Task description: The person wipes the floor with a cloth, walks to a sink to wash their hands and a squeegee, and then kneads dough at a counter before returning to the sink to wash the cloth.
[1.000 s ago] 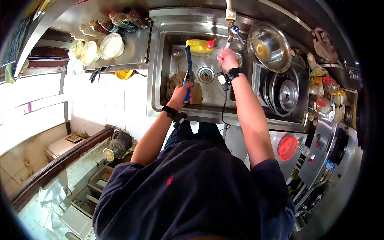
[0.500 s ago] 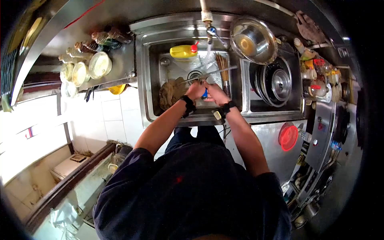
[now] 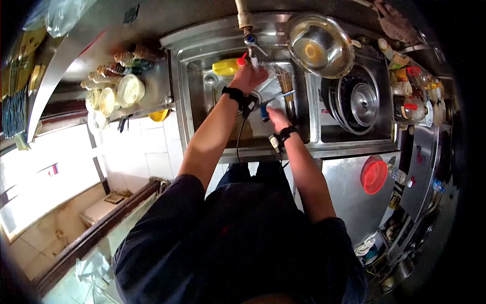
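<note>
One hand beneath the faucet

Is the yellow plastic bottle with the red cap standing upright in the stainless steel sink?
No, the yellow plastic bottle lies on its side, with its red cap toward the metal tap.

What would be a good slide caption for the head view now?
Left hand just below the tap, right hand beside a blue-handled tool in a steel sink.
</note>
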A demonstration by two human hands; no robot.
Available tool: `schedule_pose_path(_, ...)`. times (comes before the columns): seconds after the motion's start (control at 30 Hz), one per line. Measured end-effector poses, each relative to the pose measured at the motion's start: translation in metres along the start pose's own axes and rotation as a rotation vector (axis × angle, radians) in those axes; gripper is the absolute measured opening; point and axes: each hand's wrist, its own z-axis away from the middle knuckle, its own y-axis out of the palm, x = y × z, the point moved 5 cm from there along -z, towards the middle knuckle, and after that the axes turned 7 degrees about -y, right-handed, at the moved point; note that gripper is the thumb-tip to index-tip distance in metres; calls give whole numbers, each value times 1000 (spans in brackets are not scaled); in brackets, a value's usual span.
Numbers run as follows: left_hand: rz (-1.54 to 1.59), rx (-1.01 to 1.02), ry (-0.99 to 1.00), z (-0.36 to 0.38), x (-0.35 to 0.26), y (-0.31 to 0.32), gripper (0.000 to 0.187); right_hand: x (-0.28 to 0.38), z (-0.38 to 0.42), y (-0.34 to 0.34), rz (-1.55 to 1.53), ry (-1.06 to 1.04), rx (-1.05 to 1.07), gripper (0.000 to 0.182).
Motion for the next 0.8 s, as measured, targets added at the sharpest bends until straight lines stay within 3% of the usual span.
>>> schedule_pose_path(0.03, 27, 53, -67, 7, 3, 2, 35, 10, -12, -9, 240, -165, 45, 28)
schedule_pose_path(0.1, 21, 50, -62, 18, -2, -2, 42, 53, 5, -11, -212, -211, -73, 24)
schedule_pose_path(0.17, -83, 198, 31, 15, -2, -18, 42, 118, 35, -3, -652, -426, 182, 22)
schedule_pose_path(0.2, -76, 197, 44, 19, -4, -20, 42, 147, 37, 4, -585, -430, 142, 24)
schedule_pose_path(0.3, -394, -290, 322, 43, -15, -45, 26, 186, 34, 23, -720, -364, 229, 25)
schedule_pose_path(0.37, -431, -263, 452, 57, -28, -41, 26, 193, 32, 29, -737, -369, 264, 26)
schedule_pose_path(0.43, -1164, -666, 748, 70, -51, -25, 30, 193, 31, 27, -742, -332, 243, 27)
schedule_pose_path(0.47, -1293, -638, 870, 70, -56, -12, 35, 190, 24, 24, -635, -465, 314, 27)
schedule_pose_path(0.5, -1290, -631, 877, 67, -58, -5, 35, 180, 13, 24, -631, -473, 309, 27)
schedule_pose_path(0.57, -1641, -711, 913, 45, -53, 3, 34, 175, 13, 20, -444, -566, 249, 15)
schedule_pose_path(0.6, -1639, -718, 856, 34, -50, -2, 33, 172, 18, 17, -677, -362, 346, 13)
schedule_pose_path(0.63, -1639, -706, 864, 31, -52, -1, 33, 176, 20, 18, -677, -370, 337, 13)
schedule_pose_path(0.7, -1700, -725, 857, 31, -51, -8, 26, 167, 22, 17, -651, -213, 82, 14)
schedule_pose_path(0.8, -1860, -692, 884, 47, -36, -16, 23, 140, 17, 25, -632, -210, 92, 19)
